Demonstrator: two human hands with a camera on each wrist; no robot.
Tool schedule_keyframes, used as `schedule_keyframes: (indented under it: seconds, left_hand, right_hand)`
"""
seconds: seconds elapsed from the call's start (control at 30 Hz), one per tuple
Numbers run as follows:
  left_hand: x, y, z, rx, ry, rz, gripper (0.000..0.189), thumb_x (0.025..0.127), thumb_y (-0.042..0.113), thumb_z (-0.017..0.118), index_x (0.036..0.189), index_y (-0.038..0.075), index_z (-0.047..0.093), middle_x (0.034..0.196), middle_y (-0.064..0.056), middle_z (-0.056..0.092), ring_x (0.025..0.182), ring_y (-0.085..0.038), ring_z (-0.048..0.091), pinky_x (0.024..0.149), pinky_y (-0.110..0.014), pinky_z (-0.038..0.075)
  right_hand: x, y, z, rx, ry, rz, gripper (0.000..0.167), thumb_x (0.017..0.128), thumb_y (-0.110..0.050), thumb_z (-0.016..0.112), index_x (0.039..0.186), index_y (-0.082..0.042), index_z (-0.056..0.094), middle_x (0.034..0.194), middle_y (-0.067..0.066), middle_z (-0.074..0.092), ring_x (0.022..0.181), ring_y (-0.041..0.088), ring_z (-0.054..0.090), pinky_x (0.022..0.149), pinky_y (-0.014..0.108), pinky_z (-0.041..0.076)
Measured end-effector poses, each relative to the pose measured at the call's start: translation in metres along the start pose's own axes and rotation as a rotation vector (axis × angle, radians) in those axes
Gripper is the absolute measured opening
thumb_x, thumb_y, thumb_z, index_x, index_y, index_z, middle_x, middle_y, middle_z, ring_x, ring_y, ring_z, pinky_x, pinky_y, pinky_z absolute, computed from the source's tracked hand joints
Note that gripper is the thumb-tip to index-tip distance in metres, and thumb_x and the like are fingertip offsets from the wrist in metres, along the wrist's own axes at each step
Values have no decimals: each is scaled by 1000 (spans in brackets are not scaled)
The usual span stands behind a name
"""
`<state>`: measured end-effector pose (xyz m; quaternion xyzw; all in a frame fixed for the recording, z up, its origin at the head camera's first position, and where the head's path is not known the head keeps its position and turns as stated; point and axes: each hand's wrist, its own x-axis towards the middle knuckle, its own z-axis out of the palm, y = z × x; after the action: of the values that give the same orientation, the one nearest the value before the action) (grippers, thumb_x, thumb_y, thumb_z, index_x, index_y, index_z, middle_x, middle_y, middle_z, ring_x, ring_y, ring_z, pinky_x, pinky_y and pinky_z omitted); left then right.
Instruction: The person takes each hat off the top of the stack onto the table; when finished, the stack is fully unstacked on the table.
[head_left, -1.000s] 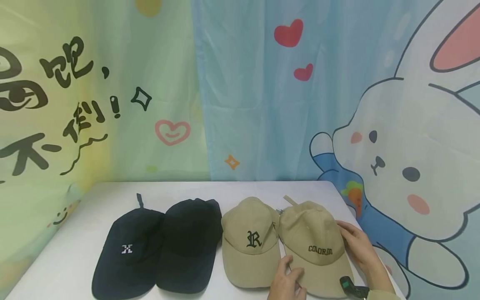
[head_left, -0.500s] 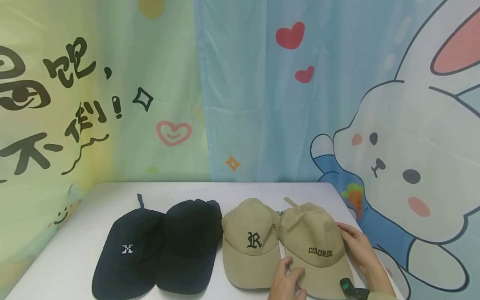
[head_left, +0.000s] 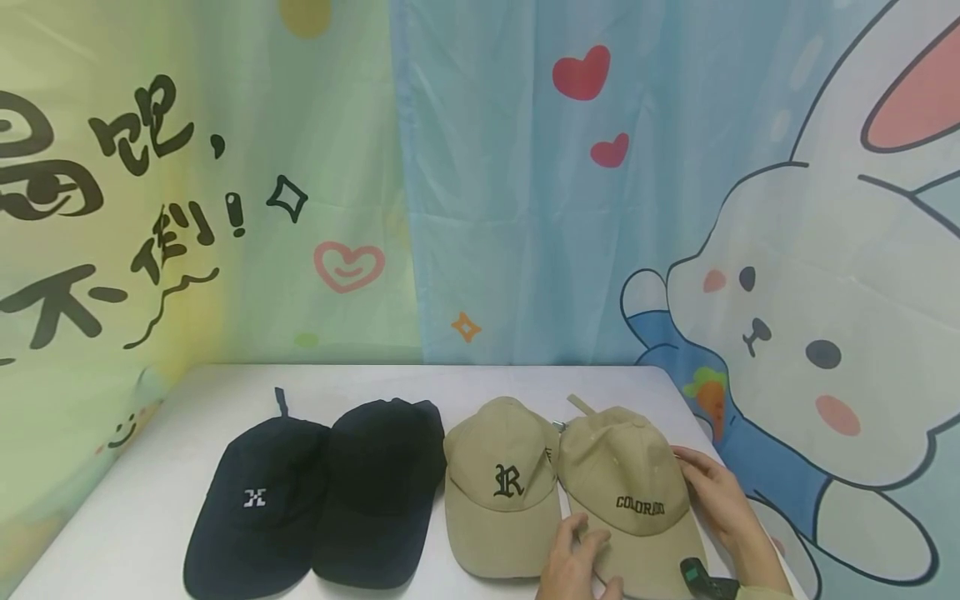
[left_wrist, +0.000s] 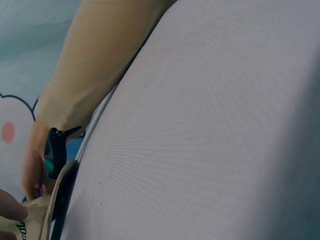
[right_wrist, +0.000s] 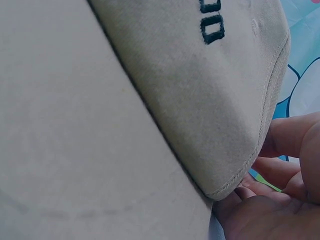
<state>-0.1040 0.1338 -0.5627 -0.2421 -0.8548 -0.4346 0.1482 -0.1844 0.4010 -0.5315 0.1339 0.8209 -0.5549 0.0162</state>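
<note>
A beige cap with COLORADO lettering [head_left: 637, 467] lies at the right of a row, brim toward me. My left hand [head_left: 573, 562] is at the left edge of its brim, fingers loosely bent and spread over the edge; in the left wrist view only some fingertips [left_wrist: 10, 206] show beside the cap [left_wrist: 36, 216]. Along the cap's right side, my right hand [head_left: 720, 500] touches the crown's lower edge. Close up in the right wrist view, the right hand's fingers [right_wrist: 290, 137] meet the stitched rim of the cap [right_wrist: 210, 100], and part of the hand is hidden behind it.
A beige cap with an R [head_left: 502, 492] sits just left, almost against it. Two dark caps, a plain one [head_left: 382, 492] and one with a small white mark [head_left: 255, 500], overlap farther left. All lie on a white table [head_left: 480, 377] before a printed curtain [head_left: 480, 167].
The head view has tilted very slightly. My left hand's lower digit has lifted and spread a little from the brim. The right hand and the caps stay in place.
</note>
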Motion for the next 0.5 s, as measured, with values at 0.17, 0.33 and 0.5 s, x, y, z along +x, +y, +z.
schedule_keyframes:
  seconds: [0.17, 0.33, 0.5]
  left_hand:
    - [0, 0, 0, -3, -8, 2, 36, 78, 25, 75, 112, 16, 70, 125, -8, 51, 104, -21, 56, 78, -31, 53]
    - [0, 2, 0, -15, -17, -20, 36, 78, 25, 74, 113, 16, 69, 126, -6, 51, 105, -19, 55, 77, -31, 52]
    - [-1, 4, -1, -43, -46, -55, 36, 79, 25, 74, 114, 16, 69, 126, -5, 51, 106, -18, 54, 78, -31, 52]
  right_hand:
    - [0, 0, 0, -4, 2, 3, 63, 104, -40, 48, 149, 2, 36, 149, 23, 39, 137, 33, 36, 93, 14, 42]
    - [2, 2, 0, -8, 1, 3, 65, 103, -43, 48, 149, 2, 36, 149, 23, 39, 138, 34, 36, 97, 18, 43]
    - [3, 3, 0, -12, 1, 7, 68, 102, -46, 49, 150, 1, 35, 150, 23, 38, 140, 35, 34, 106, 29, 41]
